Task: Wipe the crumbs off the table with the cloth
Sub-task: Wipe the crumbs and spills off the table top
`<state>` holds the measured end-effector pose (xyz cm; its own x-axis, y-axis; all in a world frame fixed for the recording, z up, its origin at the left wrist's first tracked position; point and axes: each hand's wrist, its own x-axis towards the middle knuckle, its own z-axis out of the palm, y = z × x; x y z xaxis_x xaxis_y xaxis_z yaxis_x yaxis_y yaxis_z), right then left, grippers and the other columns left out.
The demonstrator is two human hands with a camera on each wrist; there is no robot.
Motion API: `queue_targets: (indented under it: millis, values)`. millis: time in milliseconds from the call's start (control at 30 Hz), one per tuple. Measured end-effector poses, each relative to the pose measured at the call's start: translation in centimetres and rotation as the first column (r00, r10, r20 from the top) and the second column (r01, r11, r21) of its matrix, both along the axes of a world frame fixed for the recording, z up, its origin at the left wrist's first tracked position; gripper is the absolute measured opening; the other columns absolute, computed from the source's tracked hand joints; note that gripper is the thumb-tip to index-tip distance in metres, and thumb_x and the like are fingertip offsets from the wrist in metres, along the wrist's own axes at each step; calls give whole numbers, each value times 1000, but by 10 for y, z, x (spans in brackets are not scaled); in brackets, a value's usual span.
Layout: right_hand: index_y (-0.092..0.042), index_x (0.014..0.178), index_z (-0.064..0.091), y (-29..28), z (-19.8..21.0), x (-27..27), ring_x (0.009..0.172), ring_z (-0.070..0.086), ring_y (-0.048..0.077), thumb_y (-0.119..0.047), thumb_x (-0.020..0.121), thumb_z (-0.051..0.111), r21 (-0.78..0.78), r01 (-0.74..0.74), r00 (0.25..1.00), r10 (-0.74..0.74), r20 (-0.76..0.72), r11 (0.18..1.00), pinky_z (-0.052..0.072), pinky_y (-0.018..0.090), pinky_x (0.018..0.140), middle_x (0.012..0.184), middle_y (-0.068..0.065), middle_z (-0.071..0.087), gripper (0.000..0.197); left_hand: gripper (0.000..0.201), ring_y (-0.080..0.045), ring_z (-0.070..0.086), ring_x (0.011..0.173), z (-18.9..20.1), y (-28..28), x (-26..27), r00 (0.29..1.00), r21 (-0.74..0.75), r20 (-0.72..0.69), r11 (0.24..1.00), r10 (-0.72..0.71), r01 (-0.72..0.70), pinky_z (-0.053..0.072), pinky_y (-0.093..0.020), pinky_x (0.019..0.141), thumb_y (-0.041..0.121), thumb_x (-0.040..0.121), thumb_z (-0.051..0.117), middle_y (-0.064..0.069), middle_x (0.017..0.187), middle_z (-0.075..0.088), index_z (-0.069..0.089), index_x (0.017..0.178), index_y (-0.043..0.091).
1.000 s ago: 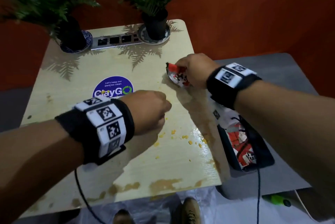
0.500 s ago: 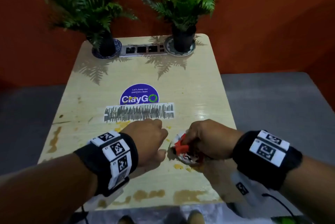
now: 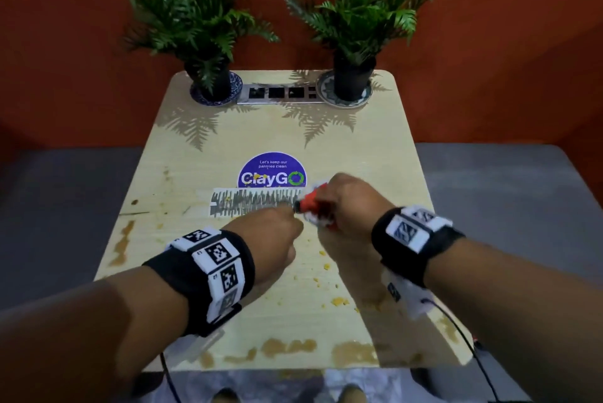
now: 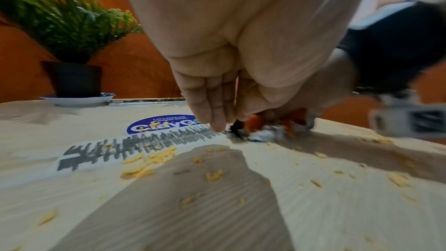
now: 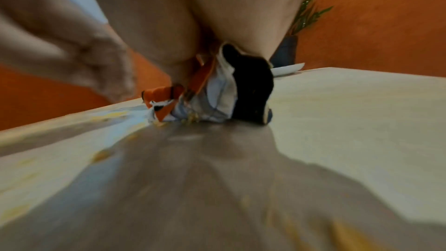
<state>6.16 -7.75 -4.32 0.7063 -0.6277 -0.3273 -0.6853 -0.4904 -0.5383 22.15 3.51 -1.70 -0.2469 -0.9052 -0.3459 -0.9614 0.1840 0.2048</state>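
Risk: crumbs point(image 3: 339, 300) near the front edge of the table point(image 3: 182, 154) sit behind the wad, so a forward stroke misses them; a fast one scatters the rest. Left hand point(image 3: 274, 239) is fisted, holding nothing visible, just left of the cloth point(image 3: 315, 208). Right hand point(image 3: 350, 198) clutches the cloth bunched, mid-table by the sticker point(image 3: 270, 171). Wad is lumpy with no clear long axis; its orange tip points left.

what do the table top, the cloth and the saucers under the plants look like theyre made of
Table top: pale wood-grain laminate, probably; fine grain lines, a slight sheen, rounded corners.
Cloth: soft printed fabric in red, white and black; it bunches and folds in the right hand.
Saucers: likely glazed ceramic; glossy, with a blue-and-white pattern.
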Motion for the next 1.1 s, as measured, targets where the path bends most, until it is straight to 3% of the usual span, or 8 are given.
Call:
queue_targets:
  millis: [167,300,433,566,700,800,900,1100]
  values:
    - [-25,108,76,46,24,-20,95,65,19,-2,87,58,87,-158,986,162,-31,984,50,25,82,106,1,72,36,7,-26,56,89,-1,-12,20,995,-72,-25,992,99,-100,43,-32,72,11,83,55,-2,99,55,54,88,16]
    - [-22,90,75,-9,39,-24,73,69,15,10,84,47,131,232,966,-244,80,964,50,18,60,81,1,71,43,9,-21,52,78,-5,-12,24,1000,-44,-4,999,-3,3,44,-31,68,14,83,55,4,88,51,52,78,21]
    - [-20,87,72,-80,39,-9,77,65,30,-7,82,54,-96,484,873,-474,114,870,52,34,67,87,9,73,22,15,-27,58,86,-3,-10,11,980,85,92,982,-177,170,45,-34,69,14,90,46,-5,96,58,60,85,14]
    - [-15,104,72,-81,11,28,92,65,32,-16,86,61,-186,324,940,-338,-50,928,54,35,85,104,12,72,21,10,-29,58,91,4,-14,12,988,42,99,992,-120,116,45,-34,71,11,90,48,-6,102,58,57,87,12]
    - [-24,107,76,-28,2,57,90,65,21,-16,85,68,-91,50,999,-49,17,995,52,29,85,97,4,70,25,19,-28,58,102,16,-20,26,993,-11,114,999,-40,41,43,-32,76,12,88,53,-3,114,60,61,104,16]
    - [-16,89,78,18,7,57,82,67,34,-30,80,63,-133,-154,987,160,35,979,52,34,76,84,16,72,22,30,-29,55,109,24,-19,35,996,-57,89,998,-11,16,44,-36,83,18,88,51,-5,117,59,56,117,20]
    - [-19,85,78,49,5,47,78,67,29,-42,75,48,-76,-163,981,170,96,984,54,34,72,84,11,71,39,30,-25,52,103,18,-8,41,997,-101,-44,993,55,-60,42,-34,81,29,80,59,-4,111,53,52,108,19]
    - [-23,87,76,69,31,38,68,68,19,-7,87,63,238,-17,995,-8,103,971,50,25,63,78,0,72,21,48,-24,54,78,-1,6,33,950,141,-236,974,206,-177,40,-31,64,25,71,71,1,90,54,39,106,24]
